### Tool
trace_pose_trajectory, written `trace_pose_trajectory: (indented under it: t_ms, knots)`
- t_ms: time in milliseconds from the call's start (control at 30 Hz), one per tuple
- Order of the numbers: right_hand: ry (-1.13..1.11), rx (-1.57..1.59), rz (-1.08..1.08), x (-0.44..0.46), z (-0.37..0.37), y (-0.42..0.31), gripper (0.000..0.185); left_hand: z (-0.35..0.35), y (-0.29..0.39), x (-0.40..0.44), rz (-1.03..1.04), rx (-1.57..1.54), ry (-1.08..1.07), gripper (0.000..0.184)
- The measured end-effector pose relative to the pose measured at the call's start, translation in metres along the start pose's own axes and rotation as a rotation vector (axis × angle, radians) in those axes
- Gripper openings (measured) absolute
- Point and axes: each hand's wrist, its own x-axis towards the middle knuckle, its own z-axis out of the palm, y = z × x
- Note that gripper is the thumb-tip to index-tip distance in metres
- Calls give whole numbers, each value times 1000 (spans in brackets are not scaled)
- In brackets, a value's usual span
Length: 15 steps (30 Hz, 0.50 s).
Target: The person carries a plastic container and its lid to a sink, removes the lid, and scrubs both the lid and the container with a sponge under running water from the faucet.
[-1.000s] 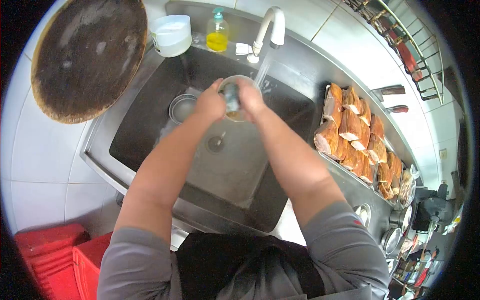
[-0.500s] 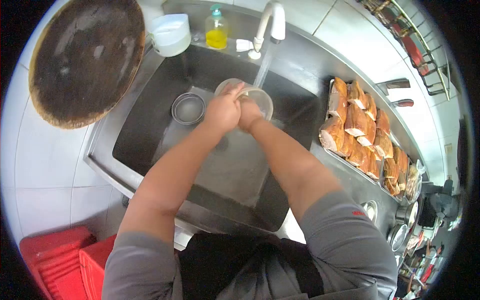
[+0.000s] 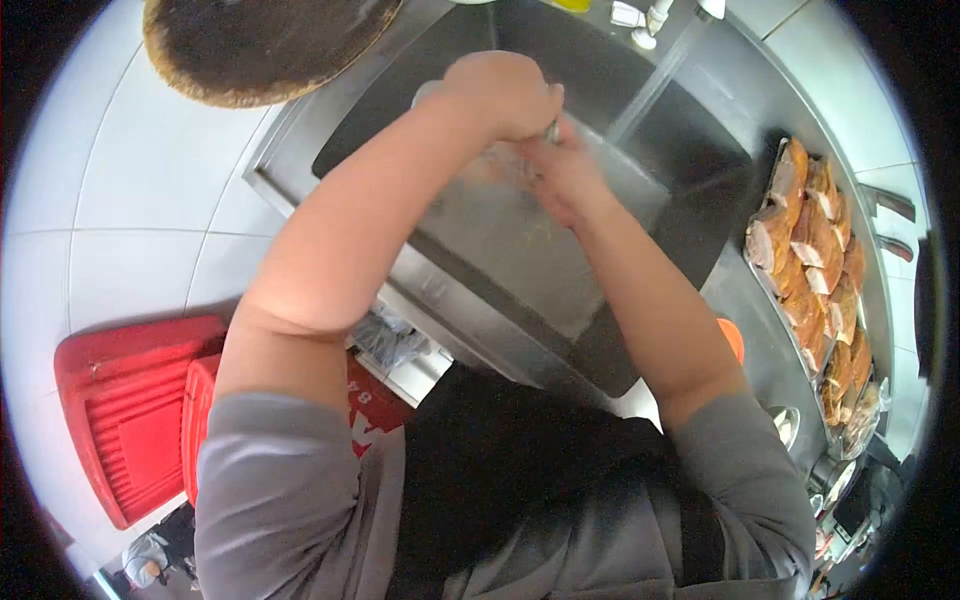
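White tiles [image 3: 140, 170] cover the wall around a big metal sink [image 3: 535, 245]. The two hands are close together over the sink. The left hand [image 3: 500, 95] is bent over, and the right hand [image 3: 565, 178] is just beside it. They look blurry, so I cannot tell what they hold. A pale thing [image 3: 426, 94] peeks out next to the left hand. Water [image 3: 660, 80] runs from the white tap [image 3: 655, 15]. Brown meat chunks [image 3: 815, 235] sit on the worktop [image 3: 748, 300].
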Motion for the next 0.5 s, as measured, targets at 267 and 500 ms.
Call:
trace_pose_trajectory:
  t_ms: [267, 500]
  knots:
    - [25, 537, 366, 3, 4, 28, 27, 48, -32, -68, 94, 212, 311, 51]
    - [-234, 789, 458, -24, 46, 47, 31, 66, -54, -125, -155, 139, 449, 41]
